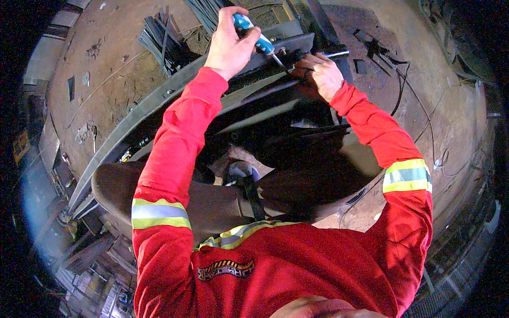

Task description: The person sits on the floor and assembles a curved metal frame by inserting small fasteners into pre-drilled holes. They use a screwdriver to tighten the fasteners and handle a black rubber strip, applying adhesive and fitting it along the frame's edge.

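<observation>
My left hand (231,46) is closed around the teal and white handle of a screwdriver (254,37). Its thin shaft slants down to the right, and the tip ends at the dark metal frame (249,85) beside my right hand (320,74). The right hand's fingers are bent and pressed together at the frame's edge; what they pinch, if anything, is hidden. Just past those fingers a shiny metal rod (337,54) sticks out to the right. A bolt (282,50) sits on the long curved grey beam (127,116) near the screwdriver's shaft.
Bundles of thin dark strips (161,45) lie on the brown floor (114,63) beyond the beam. Black cables (424,106) and dark metal scraps (376,50) are on the right. My dark-trousered knees (116,185) are close below the frame. Mixed metal parts (101,286) crowd the lower left.
</observation>
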Available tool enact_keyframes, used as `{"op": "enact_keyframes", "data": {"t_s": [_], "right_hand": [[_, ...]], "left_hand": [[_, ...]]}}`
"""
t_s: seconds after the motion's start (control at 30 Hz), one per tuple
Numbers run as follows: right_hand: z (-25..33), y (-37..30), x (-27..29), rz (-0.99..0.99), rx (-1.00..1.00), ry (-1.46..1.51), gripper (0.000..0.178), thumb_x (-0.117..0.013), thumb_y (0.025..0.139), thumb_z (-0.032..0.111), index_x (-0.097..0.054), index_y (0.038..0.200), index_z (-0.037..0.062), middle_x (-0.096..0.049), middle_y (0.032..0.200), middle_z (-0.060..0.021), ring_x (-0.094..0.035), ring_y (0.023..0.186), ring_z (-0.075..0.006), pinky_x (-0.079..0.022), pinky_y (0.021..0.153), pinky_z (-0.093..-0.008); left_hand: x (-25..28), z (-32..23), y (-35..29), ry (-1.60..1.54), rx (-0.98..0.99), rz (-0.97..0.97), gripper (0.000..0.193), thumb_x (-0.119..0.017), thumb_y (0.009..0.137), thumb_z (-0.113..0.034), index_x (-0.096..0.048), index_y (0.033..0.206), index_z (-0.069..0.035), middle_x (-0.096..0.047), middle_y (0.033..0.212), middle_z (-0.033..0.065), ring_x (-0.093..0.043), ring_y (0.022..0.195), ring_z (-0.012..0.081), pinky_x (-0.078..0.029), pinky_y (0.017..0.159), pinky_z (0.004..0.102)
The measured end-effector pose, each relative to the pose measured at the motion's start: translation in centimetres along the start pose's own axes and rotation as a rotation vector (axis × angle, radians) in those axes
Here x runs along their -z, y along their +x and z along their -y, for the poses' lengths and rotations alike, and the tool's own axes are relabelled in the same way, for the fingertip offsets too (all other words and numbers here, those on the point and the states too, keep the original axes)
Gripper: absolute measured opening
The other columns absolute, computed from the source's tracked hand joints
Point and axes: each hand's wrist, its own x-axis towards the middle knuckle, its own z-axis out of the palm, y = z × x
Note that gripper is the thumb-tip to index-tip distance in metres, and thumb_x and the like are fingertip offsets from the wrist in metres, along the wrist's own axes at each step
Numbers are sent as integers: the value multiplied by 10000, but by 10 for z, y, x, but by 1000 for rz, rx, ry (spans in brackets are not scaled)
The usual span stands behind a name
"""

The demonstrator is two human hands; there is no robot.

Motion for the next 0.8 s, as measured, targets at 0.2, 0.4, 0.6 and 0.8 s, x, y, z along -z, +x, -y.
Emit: {"op": "enact_keyframes", "data": {"t_s": [0.2, 0.4, 0.6, 0.8], "right_hand": [[-4, -2, -10, -63, -20, 60, 236, -521, 704, 150, -646, 869, 38, -595, 1096, -82, -542, 1070, -254, -426, 933, -380], [-12, 1, -21, -251, 64, 84, 325, -685, 569, 169, -619, 871, 70, -591, 963, -78, -561, 891, -259, -456, 750, -369], [-14, 2, -14, -318, 153, 160, 373, -756, 513, 133, -588, 839, 67, -575, 896, -84, -560, 818, -282, -463, 676, -374], [-19, 4, -12, -280, 217, 199, 365, -741, 541, 121, -579, 858, 40, -567, 905, -95, -555, 829, -297, -465, 710, -384]], "left_hand": [[-4, -8, 4, 12, 54, 31, 370, -590, 837, -93, -352, 1118, -53, -510, 770, 76, -506, 487, 114, -394, 382, 241], [-4, -4, 9, 46, 66, 39, 372, -592, 831, -101, -354, 1116, -70, -503, 758, 73, -506, 480, 116, -392, 384, 250], [-17, -17, 3, 241, -12, 6, 402, -614, 813, -133, -355, 1115, -79, -528, 745, 83, -541, 501, 134, -429, 411, 278], [-8, 2, 12, 328, -164, 34, 417, -632, 795, -155, -365, 1100, -60, -535, 799, 106, -577, 579, 197, -488, 533, 326]]}}
